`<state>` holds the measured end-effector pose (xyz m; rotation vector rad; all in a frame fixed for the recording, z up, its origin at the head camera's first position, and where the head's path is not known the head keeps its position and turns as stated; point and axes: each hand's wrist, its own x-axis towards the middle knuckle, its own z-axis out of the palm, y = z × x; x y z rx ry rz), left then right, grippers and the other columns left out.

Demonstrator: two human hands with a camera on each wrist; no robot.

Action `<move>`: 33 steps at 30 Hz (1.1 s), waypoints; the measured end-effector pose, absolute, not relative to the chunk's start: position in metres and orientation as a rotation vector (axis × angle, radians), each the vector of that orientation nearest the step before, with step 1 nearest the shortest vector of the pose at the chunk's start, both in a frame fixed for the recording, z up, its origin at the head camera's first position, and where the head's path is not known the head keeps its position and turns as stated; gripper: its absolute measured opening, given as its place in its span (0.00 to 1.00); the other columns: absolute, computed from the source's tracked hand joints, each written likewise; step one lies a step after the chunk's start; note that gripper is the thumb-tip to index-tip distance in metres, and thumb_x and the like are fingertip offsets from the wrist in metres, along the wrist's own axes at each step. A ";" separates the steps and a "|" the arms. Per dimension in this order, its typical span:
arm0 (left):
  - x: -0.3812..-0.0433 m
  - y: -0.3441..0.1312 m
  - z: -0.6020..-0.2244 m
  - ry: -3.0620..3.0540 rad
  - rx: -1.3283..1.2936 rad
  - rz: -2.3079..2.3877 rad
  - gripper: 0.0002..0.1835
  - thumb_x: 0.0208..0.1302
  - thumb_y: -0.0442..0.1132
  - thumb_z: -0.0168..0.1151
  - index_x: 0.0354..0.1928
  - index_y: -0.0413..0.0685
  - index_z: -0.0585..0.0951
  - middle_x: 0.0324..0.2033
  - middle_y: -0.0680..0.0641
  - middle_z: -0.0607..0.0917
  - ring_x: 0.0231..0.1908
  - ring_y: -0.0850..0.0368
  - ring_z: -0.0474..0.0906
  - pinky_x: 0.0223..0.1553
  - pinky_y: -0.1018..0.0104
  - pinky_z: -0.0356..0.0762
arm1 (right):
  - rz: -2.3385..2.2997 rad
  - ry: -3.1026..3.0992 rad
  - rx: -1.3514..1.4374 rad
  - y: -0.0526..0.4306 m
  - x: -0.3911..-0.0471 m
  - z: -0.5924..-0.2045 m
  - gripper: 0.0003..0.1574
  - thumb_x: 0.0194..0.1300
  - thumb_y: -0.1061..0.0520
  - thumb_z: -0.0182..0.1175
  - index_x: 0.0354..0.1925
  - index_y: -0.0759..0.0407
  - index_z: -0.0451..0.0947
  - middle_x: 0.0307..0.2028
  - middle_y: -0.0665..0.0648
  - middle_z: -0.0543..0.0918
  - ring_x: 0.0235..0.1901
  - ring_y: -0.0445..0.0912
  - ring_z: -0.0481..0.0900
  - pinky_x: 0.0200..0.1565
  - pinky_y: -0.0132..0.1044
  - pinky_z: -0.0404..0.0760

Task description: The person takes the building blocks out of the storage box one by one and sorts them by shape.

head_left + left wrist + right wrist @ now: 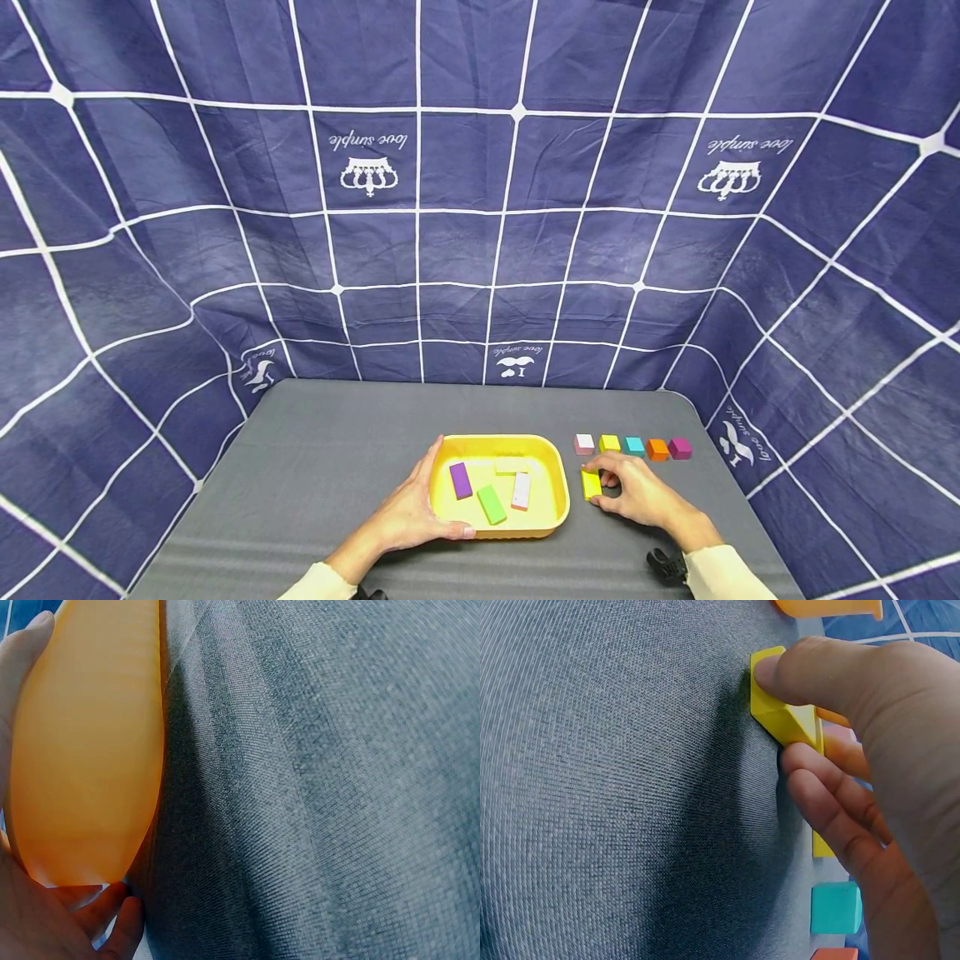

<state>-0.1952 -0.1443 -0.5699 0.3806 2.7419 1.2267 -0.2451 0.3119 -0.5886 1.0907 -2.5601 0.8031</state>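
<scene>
A yellow plastic tub (517, 533) stands on the grey cloth, and my left hand (408, 510) grips its left end, thumb along the front wall and fingers round the side. Inside lie a purple block (461, 481), a green block (492, 504), a white block (521, 491) and a pale yellow block (511, 467). Just right of the tub, my right hand (640, 493) pinches a yellow block (784, 720) between thumb and fingers. In the right wrist view this block is tilted close to the cloth; whether it touches is unclear.
Behind my right hand runs a row of small cubes: pink-white (583, 444), yellow (609, 443), teal (634, 446), orange (657, 450) and purple (680, 448). A blue curtain with white lines (465, 250) closes off the back and sides of the grey surface (315, 450).
</scene>
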 end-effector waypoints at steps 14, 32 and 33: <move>-0.196 -0.144 -0.571 2.752 0.391 1.223 0.87 0.41 0.66 0.98 0.97 0.57 0.49 0.87 0.37 0.72 0.70 0.39 0.85 0.67 0.35 0.85 | 0.800 -2.674 1.060 0.314 -0.247 -0.585 0.28 0.59 0.62 0.89 0.57 0.60 0.92 0.51 0.56 0.95 0.40 0.35 0.85 0.45 0.32 0.90; -0.195 -0.144 -0.570 2.746 0.381 1.221 0.87 0.41 0.66 0.98 0.97 0.59 0.49 0.87 0.39 0.72 0.68 0.40 0.86 0.66 0.34 0.86 | 0.737 -2.484 1.063 0.302 -0.245 -0.568 0.30 0.57 0.66 0.88 0.58 0.57 0.92 0.48 0.55 0.90 0.34 0.33 0.80 0.38 0.26 0.82; -0.195 -0.144 -0.570 2.747 0.378 1.219 0.87 0.41 0.66 0.98 0.97 0.59 0.49 0.88 0.39 0.72 0.68 0.40 0.86 0.66 0.34 0.86 | 0.728 -2.463 1.067 0.300 -0.245 -0.565 0.31 0.57 0.67 0.89 0.58 0.56 0.92 0.49 0.54 0.90 0.33 0.35 0.81 0.38 0.26 0.83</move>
